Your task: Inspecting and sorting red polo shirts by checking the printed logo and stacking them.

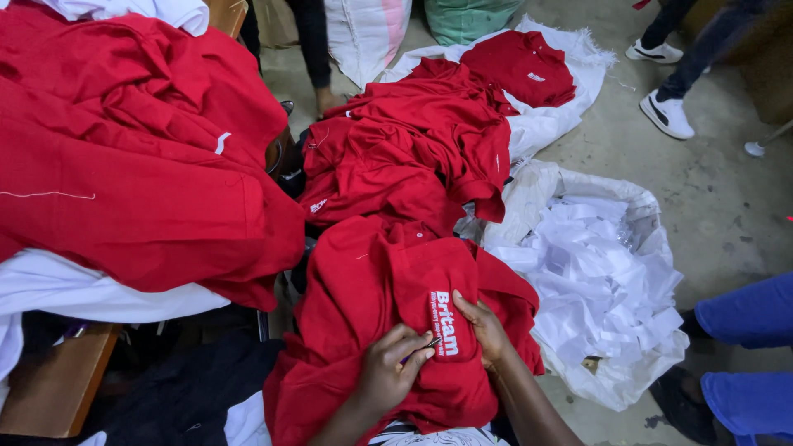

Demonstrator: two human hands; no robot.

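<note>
At the bottom centre of the frame the left hand (388, 372) pinches a small thin tool (421, 348) at the white embroidered emblem (444, 324) of the red shirt (372, 281) on the lap, while the right hand (486, 329) grips the cloth taut, so the trimming step seems in hand and next needs careful, steady picking.

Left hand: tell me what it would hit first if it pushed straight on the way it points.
The left hand holds a small thin tool aimed up and right. Straight on, it meets the white lettering on the red shirt, then probably the right hand fingers.
</note>
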